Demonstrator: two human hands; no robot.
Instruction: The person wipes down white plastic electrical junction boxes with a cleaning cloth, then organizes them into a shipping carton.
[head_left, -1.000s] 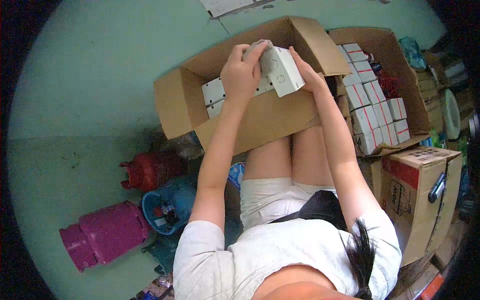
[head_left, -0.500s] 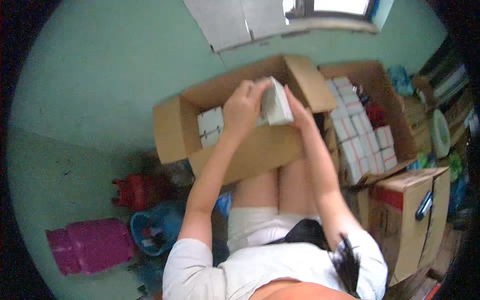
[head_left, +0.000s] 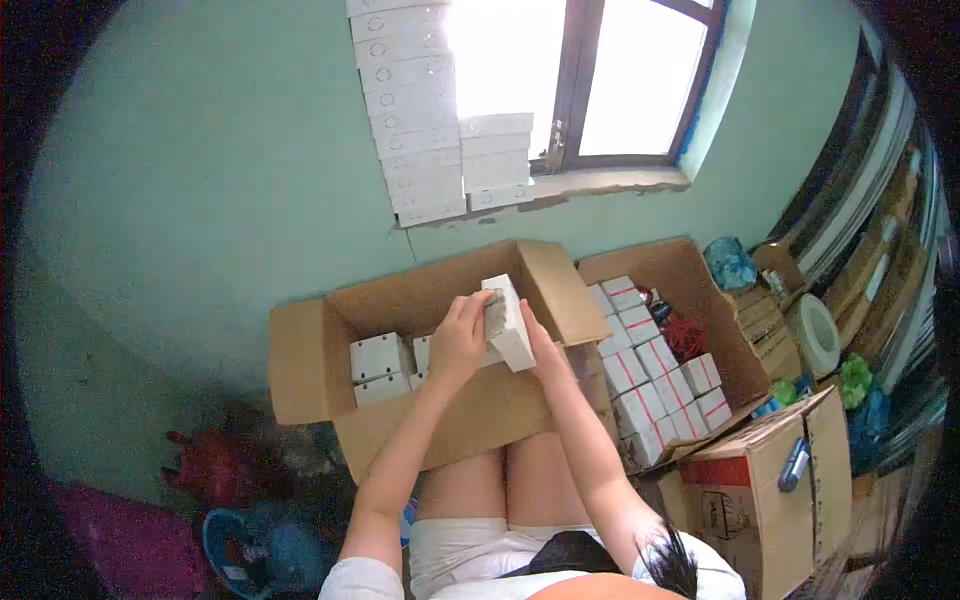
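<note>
A small white box point(head_left: 512, 335) with a greyish side is held tilted above the open cardboard carton point(head_left: 300, 365). My left hand point(head_left: 459, 340) has its fingers on the box's left side and upper edge. Along its right side my right hand point(head_left: 541, 348) grips the same box. Inside the carton, to the left, lie more white boxes point(head_left: 378, 357) with small dark marks; my hands and the held box hide part of the contents.
To the right, a second carton point(head_left: 745, 335) holds several white boxes with red lines and a red bundle point(head_left: 684, 338). A closed carton point(head_left: 800, 500) bears a dark blue object point(head_left: 794, 465). White boxes point(head_left: 415, 130) stand stacked by the window. A blue basin point(head_left: 215, 550) is lower left.
The view has tilted upward, so more of the window and stacked boxes shows and the cartons sit lower. Both hands still hold the white box.
</note>
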